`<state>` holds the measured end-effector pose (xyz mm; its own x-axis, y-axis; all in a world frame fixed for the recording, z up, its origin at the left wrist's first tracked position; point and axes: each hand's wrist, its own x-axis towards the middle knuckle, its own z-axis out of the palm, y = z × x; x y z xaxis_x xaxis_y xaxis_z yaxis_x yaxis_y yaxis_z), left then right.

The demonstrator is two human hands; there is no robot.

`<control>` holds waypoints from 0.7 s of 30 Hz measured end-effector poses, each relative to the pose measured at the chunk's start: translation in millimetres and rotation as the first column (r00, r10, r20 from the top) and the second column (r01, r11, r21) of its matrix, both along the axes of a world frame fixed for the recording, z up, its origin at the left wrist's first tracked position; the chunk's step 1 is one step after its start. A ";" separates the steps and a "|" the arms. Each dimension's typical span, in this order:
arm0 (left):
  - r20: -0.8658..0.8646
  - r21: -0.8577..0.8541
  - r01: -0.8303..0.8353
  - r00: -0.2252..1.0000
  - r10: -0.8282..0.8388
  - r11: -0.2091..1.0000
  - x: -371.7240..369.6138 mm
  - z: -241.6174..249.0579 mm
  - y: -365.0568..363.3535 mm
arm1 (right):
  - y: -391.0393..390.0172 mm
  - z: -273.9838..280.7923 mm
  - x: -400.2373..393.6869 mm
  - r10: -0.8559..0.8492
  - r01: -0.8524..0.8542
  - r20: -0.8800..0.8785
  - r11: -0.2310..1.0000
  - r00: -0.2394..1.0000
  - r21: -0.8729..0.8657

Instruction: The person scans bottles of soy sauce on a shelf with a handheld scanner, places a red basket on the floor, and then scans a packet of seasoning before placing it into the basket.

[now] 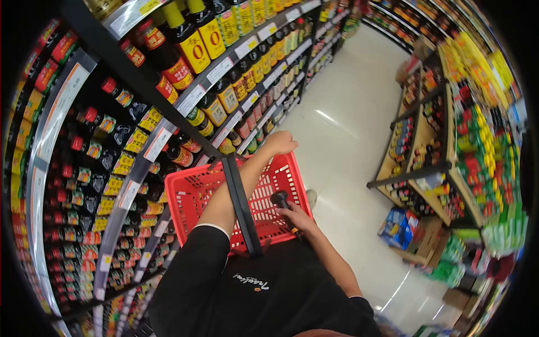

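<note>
A red plastic shopping basket (176,194) hangs in front of my body, its black handle (240,205) looped over my left forearm. Beyond the basket's far rim is my left hand (282,143), its fingers curled into a loose fist with nothing seen in it. Over the near right part of the basket, my right hand (297,218) is closed around a black handheld device (279,198) shaped like a barcode scanner, with an orange strip on it. White slots of the basket's floor show below; no goods are visible inside.
Shelves of dark sauce bottles (193,48) rise close on my left, with price rails (160,145) along their edges. To the right stands a wooden display rack (449,123) of bottles and packs. A cardboard box (429,238) and a blue pack (397,227) sit by its foot.
</note>
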<state>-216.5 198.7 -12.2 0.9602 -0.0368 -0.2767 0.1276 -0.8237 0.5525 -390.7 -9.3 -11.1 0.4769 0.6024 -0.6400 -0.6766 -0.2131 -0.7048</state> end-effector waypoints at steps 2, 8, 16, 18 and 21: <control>0.005 0.012 -0.052 0.999 0.051 0.999 22.0 1.2 -3.2 | -9.4 25.1 28.8 0.028 -0.029 -0.047 0.999 0.999 -0.025; -0.024 0.063 -0.193 0.981 0.194 0.979 43.7 11.8 -5.1 | -29.6 23.6 92.9 0.261 -0.265 -0.079 0.963 0.962 -0.049; -0.156 0.147 -0.417 0.885 0.438 0.897 -25.9 12.0 20.0 | -31.5 14.1 87.4 0.481 -0.467 -0.155 0.876 0.863 0.118; -0.181 0.170 -0.459 0.856 0.485 0.872 -47.5 4.6 24.8 | -36.0 4.2 80.0 0.548 -0.540 -0.173 0.836 0.818 0.098; -0.203 0.183 -0.491 0.829 0.521 0.852 -84.0 0.6 21.6 | -37.3 -3.4 59.3 0.625 -0.627 -0.198 0.777 0.755 0.057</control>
<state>-300.5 220.3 -11.6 0.7397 0.4833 -0.4682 0.6583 -0.6640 0.3546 -331.4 -46.6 -14.5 -0.1389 0.7141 -0.6862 -0.5107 -0.6453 -0.5681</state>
